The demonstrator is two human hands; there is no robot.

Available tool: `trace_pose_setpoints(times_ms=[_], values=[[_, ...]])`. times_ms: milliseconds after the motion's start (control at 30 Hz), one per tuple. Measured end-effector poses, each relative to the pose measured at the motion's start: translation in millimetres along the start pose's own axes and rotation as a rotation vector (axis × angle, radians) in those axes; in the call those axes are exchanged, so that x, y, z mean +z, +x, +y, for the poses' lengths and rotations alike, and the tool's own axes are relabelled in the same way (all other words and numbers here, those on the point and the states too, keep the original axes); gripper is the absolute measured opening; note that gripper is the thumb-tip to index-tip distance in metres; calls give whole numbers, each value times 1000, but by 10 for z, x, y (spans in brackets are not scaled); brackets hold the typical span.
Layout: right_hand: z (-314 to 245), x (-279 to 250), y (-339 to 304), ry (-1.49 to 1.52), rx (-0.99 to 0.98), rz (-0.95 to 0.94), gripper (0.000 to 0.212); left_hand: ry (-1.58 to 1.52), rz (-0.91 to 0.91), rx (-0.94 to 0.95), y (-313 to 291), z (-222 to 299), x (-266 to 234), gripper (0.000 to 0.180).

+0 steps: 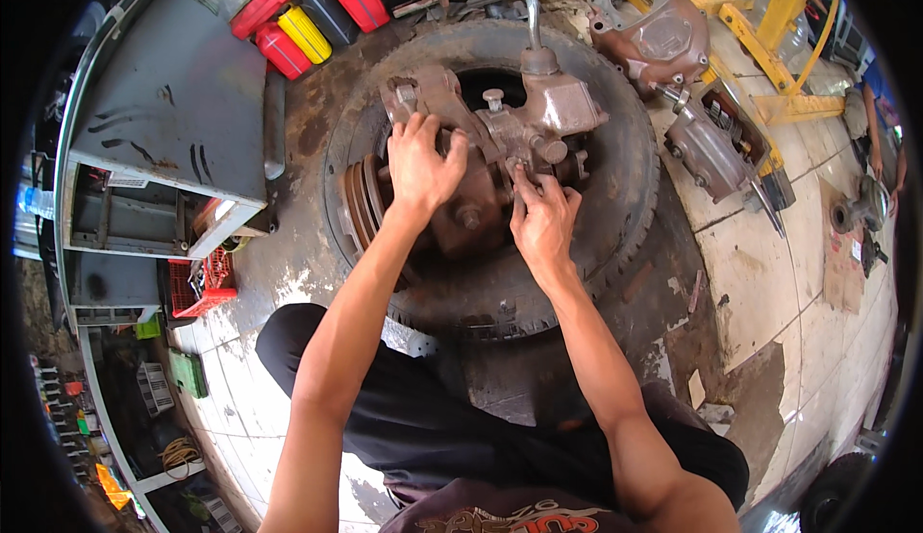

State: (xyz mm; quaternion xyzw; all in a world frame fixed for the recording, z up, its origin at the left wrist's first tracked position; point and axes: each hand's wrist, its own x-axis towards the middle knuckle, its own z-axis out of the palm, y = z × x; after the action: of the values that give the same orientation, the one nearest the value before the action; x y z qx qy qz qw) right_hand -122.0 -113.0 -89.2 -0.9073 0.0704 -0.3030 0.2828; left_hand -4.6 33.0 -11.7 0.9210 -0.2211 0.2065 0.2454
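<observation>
A greasy brown gearbox (471, 216) lies across a big worn tyre (630, 201), with a ribbed pulley-like wheel (356, 208) on its left side. From its upper right rises a bare metal shift lever (531, 0). My left hand (423, 170) grips the casing's upper left part, fingers bent over the metal and thumb apart. Lower and to the right, my right hand (544, 228) has its fingertips closed at a small fitting in the middle of the casing. What lies between those fingertips is too small to make out. A bolt-like knob (493, 99) stands up just beyond both hands.
A bell-shaped housing (654, 28) and an opened gear casing (711, 153) lie at the right, beside a yellow metal frame (769, 43). At the left stand a grey cabinet (173, 100), a red crate (204, 283) and several oil bottles (361, 0). Another person's arm shows far right.
</observation>
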Motion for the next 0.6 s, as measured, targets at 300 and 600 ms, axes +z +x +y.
trace_pose_setpoints(times_ms=[300, 600], values=[[174, 130, 27, -12, -128, 110, 44, 200, 47, -30, 41, 166, 65, 27], [145, 99, 16, -31, -132, 15, 49, 193, 30, -44, 44, 190, 50, 26]])
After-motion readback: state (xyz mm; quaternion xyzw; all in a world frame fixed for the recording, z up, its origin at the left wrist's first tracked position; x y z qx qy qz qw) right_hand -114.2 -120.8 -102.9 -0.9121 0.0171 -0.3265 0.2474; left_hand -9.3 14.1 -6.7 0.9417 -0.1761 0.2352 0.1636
